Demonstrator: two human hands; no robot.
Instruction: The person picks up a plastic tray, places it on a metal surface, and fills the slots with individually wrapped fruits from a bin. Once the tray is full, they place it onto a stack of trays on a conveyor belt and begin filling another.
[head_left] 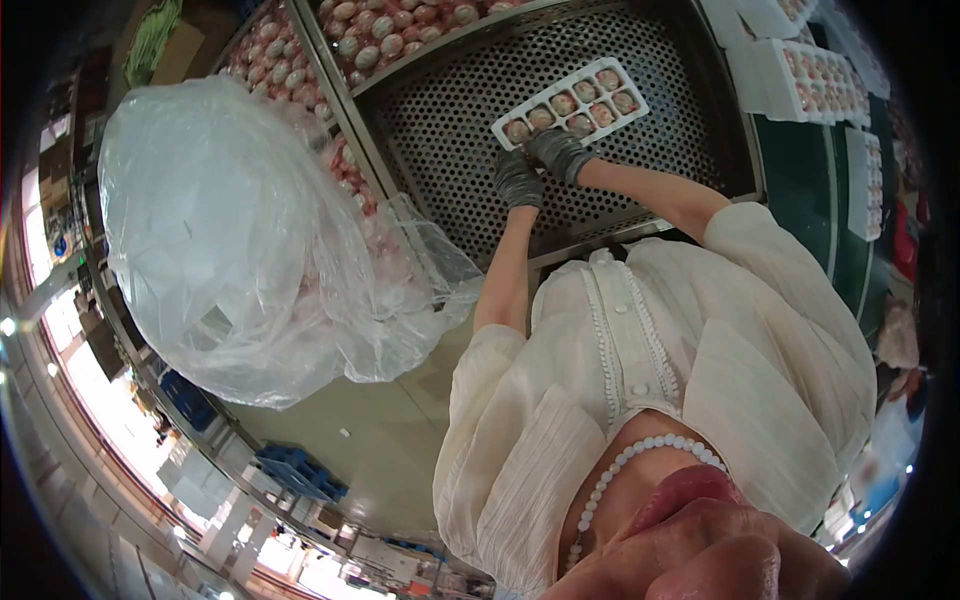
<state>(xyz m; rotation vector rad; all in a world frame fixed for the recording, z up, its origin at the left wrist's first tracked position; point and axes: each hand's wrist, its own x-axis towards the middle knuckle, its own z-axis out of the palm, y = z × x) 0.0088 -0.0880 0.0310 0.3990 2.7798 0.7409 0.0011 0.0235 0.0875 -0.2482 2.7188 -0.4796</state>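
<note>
A white tray [640,108] with two rows of round, wrapped pink-and-white balls lies tilted on a perforated metal surface [440,100]. Both hands wear grey gloves and are close together at the tray's lower left end. My left hand [518,180] is closed just below the tray's corner. My right hand [560,153] is beside it, its curled fingertips at the tray's lower edge near the end balls. Whatever is between the fingers of either hand is hidden or too small to name.
Loose wrapped balls [375,45] fill metal bins behind and at the left. A large clear plastic bag [210,230] bulges over the left side. More filled white trays [820,85] are stacked at the right, above a green surface [800,170]. A blue pallet [300,472] is on the floor.
</note>
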